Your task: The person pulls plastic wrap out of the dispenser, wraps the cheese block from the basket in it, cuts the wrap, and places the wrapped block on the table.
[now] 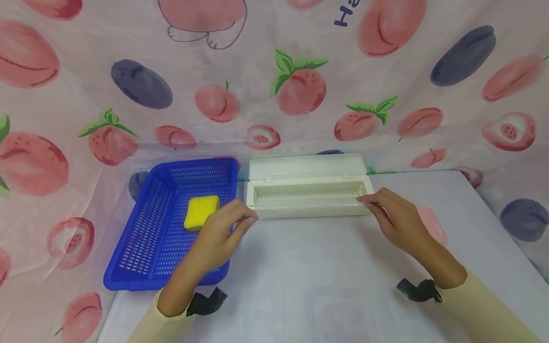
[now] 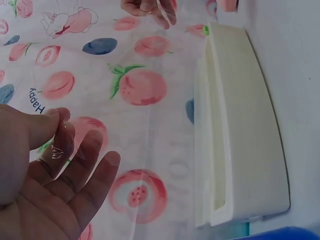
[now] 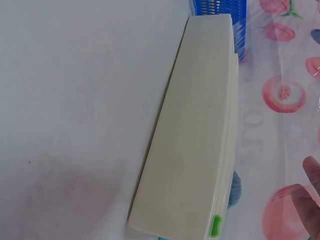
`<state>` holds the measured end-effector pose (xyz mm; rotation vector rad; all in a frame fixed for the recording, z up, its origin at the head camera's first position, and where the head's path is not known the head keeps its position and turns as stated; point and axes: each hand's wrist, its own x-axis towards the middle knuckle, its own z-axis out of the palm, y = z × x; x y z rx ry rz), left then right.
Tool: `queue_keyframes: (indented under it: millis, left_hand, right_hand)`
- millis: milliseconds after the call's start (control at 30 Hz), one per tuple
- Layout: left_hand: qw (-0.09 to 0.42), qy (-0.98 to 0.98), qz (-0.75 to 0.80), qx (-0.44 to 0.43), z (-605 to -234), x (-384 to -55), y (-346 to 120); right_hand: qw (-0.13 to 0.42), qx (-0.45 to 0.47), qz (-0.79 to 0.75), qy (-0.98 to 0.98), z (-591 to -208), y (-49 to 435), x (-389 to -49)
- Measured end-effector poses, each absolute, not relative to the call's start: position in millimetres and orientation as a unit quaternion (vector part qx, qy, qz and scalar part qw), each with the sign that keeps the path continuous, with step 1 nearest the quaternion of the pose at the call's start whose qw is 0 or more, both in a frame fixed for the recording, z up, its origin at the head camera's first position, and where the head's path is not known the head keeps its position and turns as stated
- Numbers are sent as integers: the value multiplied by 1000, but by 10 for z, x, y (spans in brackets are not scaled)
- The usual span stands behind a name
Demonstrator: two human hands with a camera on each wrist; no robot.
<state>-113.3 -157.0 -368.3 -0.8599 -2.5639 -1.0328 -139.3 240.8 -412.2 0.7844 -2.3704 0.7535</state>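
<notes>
A long white box [image 1: 309, 211] lies on the table with its lid [image 1: 306, 166] tipped back, showing a hollow trough inside. My left hand [image 1: 223, 231] is raised near the box's left front corner, thumb and forefinger pinching clear plastic film [image 2: 56, 151]; its crinkled edge shows at the fingertips in the left wrist view. Over the box's right end, my right hand [image 1: 396, 219] pinches with thumb and forefinger. Faint film appears there and between the hands. In the right wrist view only some fingers [image 3: 307, 202] show at the right edge.
At the left stands a blue plastic basket [image 1: 150, 228] holding a yellow sponge [image 1: 200, 213]. A pink object [image 1: 434, 226] lies right of the box, partly hidden by my right hand. Behind the table hangs a fruit-printed cloth [image 1: 257, 66]. A green piece [image 3: 215, 226] marks the box's end.
</notes>
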Motion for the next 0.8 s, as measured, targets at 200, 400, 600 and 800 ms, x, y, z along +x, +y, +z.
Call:
queue_keyframes:
  millis: [200,400,600,800]
  left_hand:
    - [153,-869,-362,-301,-3681,-1127,-1551]
    - [155,-868,-368,-297,-3681,-1139,-1535]
    - [162,-863,-377,-295,-3696,-1154,-1524]
    - [170,-861,-378,-294,-3686,-1138,-1523]
  right_hand:
    - [296,274,288,-869,-4086,2358,-1398]
    - [307,267,291,-866,-4077,2311,-1401]
    - [321,252,299,-863,-4056,2286,-1400]
    - [331,245,310,-857,-3970,2241,-1376]
